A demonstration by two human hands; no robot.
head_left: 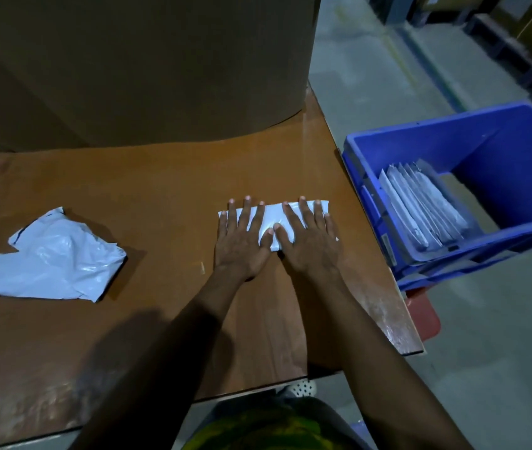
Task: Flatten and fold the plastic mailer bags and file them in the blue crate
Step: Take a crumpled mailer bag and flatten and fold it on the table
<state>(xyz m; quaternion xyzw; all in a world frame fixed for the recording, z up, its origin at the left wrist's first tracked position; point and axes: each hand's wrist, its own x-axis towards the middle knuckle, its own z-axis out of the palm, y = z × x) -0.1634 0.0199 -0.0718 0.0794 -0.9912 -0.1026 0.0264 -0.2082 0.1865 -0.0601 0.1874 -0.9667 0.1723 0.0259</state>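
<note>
Both hands, left (241,237) and right (308,237), press flat-fingered on the folded mailer (272,219), its long axis left-right, near the table's (160,177) right edge; the crate (453,138) lies right, nearer the right hand.

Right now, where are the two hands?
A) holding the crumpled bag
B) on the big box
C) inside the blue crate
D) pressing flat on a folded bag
D: the left hand and right hand lie side by side, fingers straight, on the folded mailer bag on the table.
</note>
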